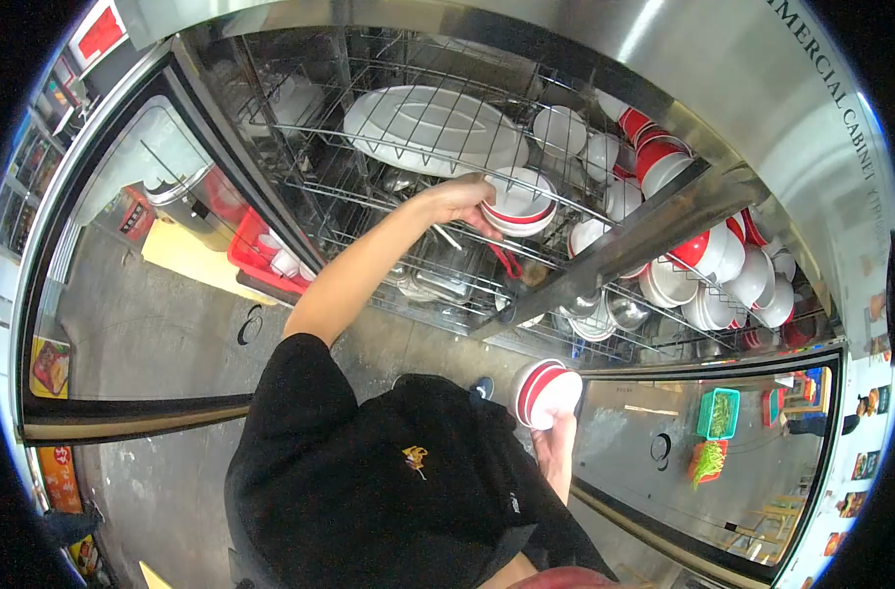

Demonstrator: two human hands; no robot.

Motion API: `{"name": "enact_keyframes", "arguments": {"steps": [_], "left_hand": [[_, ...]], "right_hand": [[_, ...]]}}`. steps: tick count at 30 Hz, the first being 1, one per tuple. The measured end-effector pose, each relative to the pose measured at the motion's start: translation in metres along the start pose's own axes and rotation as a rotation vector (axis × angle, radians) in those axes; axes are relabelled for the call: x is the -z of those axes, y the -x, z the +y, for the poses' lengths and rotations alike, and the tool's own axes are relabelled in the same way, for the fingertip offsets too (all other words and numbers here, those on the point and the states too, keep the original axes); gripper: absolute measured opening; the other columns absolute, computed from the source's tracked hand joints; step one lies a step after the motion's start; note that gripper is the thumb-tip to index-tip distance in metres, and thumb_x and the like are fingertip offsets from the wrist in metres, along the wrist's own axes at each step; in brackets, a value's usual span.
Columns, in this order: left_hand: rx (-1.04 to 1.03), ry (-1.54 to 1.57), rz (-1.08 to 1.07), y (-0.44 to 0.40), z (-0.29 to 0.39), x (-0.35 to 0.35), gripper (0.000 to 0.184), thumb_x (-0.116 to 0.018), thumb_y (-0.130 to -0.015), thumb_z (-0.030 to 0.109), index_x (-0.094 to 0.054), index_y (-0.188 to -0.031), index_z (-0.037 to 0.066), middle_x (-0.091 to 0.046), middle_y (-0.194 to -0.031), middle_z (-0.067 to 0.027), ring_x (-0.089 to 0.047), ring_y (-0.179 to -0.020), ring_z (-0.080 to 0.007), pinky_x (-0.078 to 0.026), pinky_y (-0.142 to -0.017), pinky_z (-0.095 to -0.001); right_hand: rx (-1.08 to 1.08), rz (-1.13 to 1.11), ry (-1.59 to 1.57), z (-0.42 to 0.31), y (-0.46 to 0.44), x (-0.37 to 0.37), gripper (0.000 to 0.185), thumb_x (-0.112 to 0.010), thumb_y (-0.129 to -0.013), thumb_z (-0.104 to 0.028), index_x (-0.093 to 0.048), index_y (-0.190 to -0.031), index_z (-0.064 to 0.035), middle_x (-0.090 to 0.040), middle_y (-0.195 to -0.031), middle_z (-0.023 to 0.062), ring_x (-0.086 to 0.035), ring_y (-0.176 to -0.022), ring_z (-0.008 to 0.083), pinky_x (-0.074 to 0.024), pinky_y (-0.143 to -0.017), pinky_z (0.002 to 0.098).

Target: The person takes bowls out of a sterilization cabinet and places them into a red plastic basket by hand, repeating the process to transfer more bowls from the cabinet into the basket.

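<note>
Inside the cabinet, my left hand point(459, 204) grips the rim of a small stack of white and red bowls point(519, 203) at a wire shelf point(369, 201). My right hand point(555, 449), lower and close to my body, is closed around another stack of white and red bowls point(551, 395), tilted on its side. A large white oval platter point(433, 128) lies on the rack just beyond my left hand. Below that hand, metal ware and a red-handled item point(506, 260) show through the wires, partly hidden.
More red and white bowls point(747, 270) crowd the shelves to the right, behind a metal post point(614, 250). Glass doors stand open on the left point(143, 275) and right point(703, 461). A red crate point(256, 250) with white dishes shows through the left door.
</note>
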State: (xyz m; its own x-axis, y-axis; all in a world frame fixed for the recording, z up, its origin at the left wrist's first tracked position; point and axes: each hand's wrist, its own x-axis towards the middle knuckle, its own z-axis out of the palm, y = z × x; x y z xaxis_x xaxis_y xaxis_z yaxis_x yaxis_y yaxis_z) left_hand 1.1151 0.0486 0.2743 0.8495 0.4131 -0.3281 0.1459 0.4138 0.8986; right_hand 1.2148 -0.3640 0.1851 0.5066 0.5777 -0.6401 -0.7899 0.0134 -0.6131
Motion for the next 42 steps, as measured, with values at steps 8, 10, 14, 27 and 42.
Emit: {"name": "enact_keyframes", "arguments": {"steps": [8, 10, 14, 27, 42], "left_hand": [[-0.097, -0.121, -0.004, 0.069, 0.008, -0.005, 0.061, -0.045, -0.078, 0.008, -0.031, -0.137, 0.001, -0.059, -0.107, -0.0206, -0.068, -0.068, -0.0292, -0.054, -0.049, -0.0324], [-0.067, -0.091, 0.015, 0.079, -0.005, -0.003, 0.063, -0.046, -0.077, 0.008, -0.032, -0.138, 0.001, -0.058, -0.111, -0.0206, -0.068, -0.071, -0.0286, -0.056, -0.051, -0.0337], [-0.153, 0.057, 0.145, 0.109, -0.024, -0.017, 0.068, -0.048, -0.074, 0.01, -0.032, -0.14, 0.005, -0.052, -0.122, -0.0175, -0.058, -0.105, -0.0309, -0.06, -0.063, -0.0435], [-0.173, 0.907, 0.927, 0.26, -0.215, -0.167, 0.057, -0.049, -0.078, 0.008, -0.042, -0.134, 0.005, -0.055, -0.12, -0.0095, -0.055, -0.108, -0.0204, -0.047, -0.092, -0.0354], [-0.63, 1.067, 1.465, 0.531, -0.342, -0.242, 0.06, -0.049, -0.072, 0.006, -0.046, -0.132, 0.005, -0.053, -0.123, -0.0088, -0.049, -0.115, -0.0198, -0.04, -0.099, -0.0316]], "right_hand": [[-0.037, -0.034, 0.083, 0.005, -0.001, -0.02, 0.056, -0.05, -0.069, -0.001, -0.045, -0.124, 0.0021, -0.06, -0.111, 0.0154, -0.064, -0.095, 0.0289, -0.057, -0.079, 0.0415], [-0.076, -0.047, 0.108, 0.007, -0.011, -0.014, 0.055, -0.05, -0.07, 0.0, -0.043, -0.125, 0.0026, -0.059, -0.113, 0.0162, -0.063, -0.098, 0.0307, -0.0576, -0.079, 0.0434], [-0.203, -0.234, 0.148, -0.001, -0.022, -0.024, 0.056, -0.049, -0.071, 0.0, -0.043, -0.126, 0.0049, -0.057, -0.118, 0.0181, -0.061, -0.105, 0.0324, -0.0553, -0.087, 0.0451], [-0.512, -0.473, 0.652, -0.024, -0.103, -0.067, 0.052, -0.053, -0.071, 0.001, -0.049, -0.122, 0.0031, -0.062, -0.111, 0.0135, -0.064, -0.099, 0.0282, -0.0548, -0.087, 0.0398], [-0.937, -1.058, 1.029, 0.268, 0.08, -0.172, 0.054, -0.05, -0.071, -0.002, -0.046, -0.125, 0.0028, -0.06, -0.116, 0.016, -0.063, -0.102, 0.0297, -0.0525, -0.089, 0.0454]]}}
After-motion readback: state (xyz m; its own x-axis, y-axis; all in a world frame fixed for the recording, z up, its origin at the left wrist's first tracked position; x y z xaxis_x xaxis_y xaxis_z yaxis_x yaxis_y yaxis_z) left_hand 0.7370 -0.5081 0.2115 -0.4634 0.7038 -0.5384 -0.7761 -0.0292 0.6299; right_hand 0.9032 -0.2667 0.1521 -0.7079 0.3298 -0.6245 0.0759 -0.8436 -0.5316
